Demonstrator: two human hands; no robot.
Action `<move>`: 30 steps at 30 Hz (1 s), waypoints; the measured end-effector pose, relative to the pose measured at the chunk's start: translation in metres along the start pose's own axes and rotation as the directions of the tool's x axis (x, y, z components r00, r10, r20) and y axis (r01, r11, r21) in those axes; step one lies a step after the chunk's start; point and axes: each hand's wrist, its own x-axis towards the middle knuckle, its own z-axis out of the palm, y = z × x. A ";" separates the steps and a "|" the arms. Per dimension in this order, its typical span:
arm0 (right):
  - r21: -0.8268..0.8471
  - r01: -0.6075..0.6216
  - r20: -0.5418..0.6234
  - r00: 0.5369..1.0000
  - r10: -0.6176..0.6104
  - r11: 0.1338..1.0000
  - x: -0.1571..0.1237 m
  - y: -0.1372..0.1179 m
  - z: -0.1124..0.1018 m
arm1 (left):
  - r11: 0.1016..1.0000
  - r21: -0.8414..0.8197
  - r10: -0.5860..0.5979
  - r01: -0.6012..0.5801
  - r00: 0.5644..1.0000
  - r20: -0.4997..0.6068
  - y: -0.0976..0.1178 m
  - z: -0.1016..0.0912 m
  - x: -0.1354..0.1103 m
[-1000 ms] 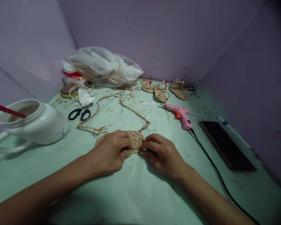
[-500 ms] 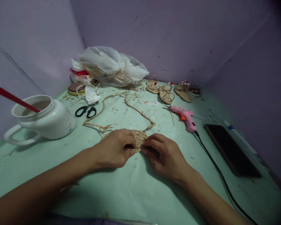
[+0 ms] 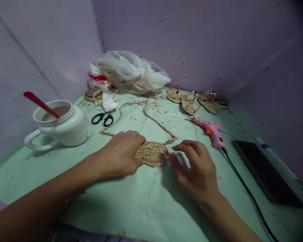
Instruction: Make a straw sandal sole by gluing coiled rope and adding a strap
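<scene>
Pale purple walls (image 3: 181,37) meet in the corner behind a light green desk (image 3: 133,205), bits of dry fibre scattered toward its back. And here, right in front of me, is the flat oval coil of tan braided straw (image 3: 153,154), lying on the desk between my hands. My left hand (image 3: 123,153) has it by the left side, fingers curled over the top, thumb at the near edge. My right hand (image 3: 197,169) is partly open just beside the right edge, thumb and forefinger parted with nothing between them; whether the thumb touches the straw, I can't tell.

Beyond the coil, a thin tan braided cord (image 3: 156,121) runs from its far edge in a wide, crooked loop to behind my left hand. Over on the left: a rounded white mug (image 3: 72,132) with a red stick (image 3: 37,101) leaning in it, and a pair of black looped scissor handles (image 3: 108,120) near the cord. Off to the right, a pink glue gun with an orange trigger (image 3: 209,128) lies on its side, its black cable (image 3: 244,186) trailing toward me past a dark, flat phone (image 3: 266,173).
</scene>
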 end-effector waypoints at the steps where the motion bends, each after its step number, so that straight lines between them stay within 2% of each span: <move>1: 0.041 -0.016 -0.011 1.000 0.016 0.999 0.000 0.000 -0.001 | 0.999 0.031 -0.019 0.020 1.000 -0.013 0.005 0.003 -0.001; 3: 0.140 -0.070 -0.017 0.997 0.073 0.988 0.000 0.003 -0.003 | 0.996 0.078 -0.051 0.053 0.998 -0.029 0.014 0.009 -0.003; 6: 0.224 -0.229 -0.068 0.966 0.249 0.947 0.001 0.014 -0.003 | 0.992 0.108 -0.066 0.070 0.997 -0.040 0.020 0.012 -0.003; 8: 0.266 -0.381 -0.072 0.908 0.412 0.886 0.003 0.025 -0.002 | 0.993 0.104 -0.052 0.058 0.997 -0.052 0.019 0.013 -0.002; 10: 0.324 -0.524 -0.005 0.831 0.556 0.787 0.005 0.033 0.000 | 0.996 0.085 -0.030 0.034 0.998 -0.049 0.018 0.012 0.000; 12: 0.358 -0.606 0.088 0.779 0.620 0.711 0.006 0.037 0.003 | 0.997 0.073 -0.006 0.008 1.000 -0.031 0.015 0.012 0.002; 13: 0.360 -0.618 0.118 0.773 0.623 0.699 0.006 0.038 0.003 | 0.998 0.069 0.004 -0.003 1.000 -0.025 0.014 0.011 0.002; 16: 0.344 -0.596 0.139 0.796 0.589 0.725 0.005 0.038 0.003 | 0.997 0.045 0.067 -0.065 0.997 -0.031 0.007 0.010 0.002; 18: 0.322 -0.589 0.148 0.805 0.574 0.742 0.004 0.038 0.001 | 0.986 0.032 0.163 -0.162 0.986 -0.027 0.001 0.007 0.003; 21: 0.292 -0.590 0.148 0.806 0.573 0.753 0.003 0.041 -0.007 | 0.947 0.094 0.312 -0.308 0.949 -0.030 -0.009 0.001 0.005; 23: 0.296 -0.563 0.115 0.823 0.557 0.771 0.002 0.042 -0.012 | 0.926 0.123 0.365 -0.356 0.928 -0.067 -0.011 -0.002 0.006; 25: 0.330 -0.478 0.101 0.876 0.472 0.814 0.002 0.042 -0.016 | 0.943 0.080 0.333 -0.324 0.928 -0.164 -0.009 -0.001 0.006; 27: 0.382 -0.321 0.121 0.947 0.298 0.867 0.002 0.040 -0.017 | 0.976 -0.018 0.204 -0.216 0.942 -0.267 -0.002 0.003 0.005; 28: 0.405 -0.228 0.131 0.973 0.191 0.885 0.002 0.038 -0.016 | 0.986 -0.072 0.122 -0.149 0.949 -0.292 0.002 0.006 0.004; 30: 0.425 -0.056 0.149 0.989 -0.008 0.903 0.002 0.035 -0.013 | 0.987 -0.156 0.000 -0.042 0.965 -0.263 0.010 0.014 0.004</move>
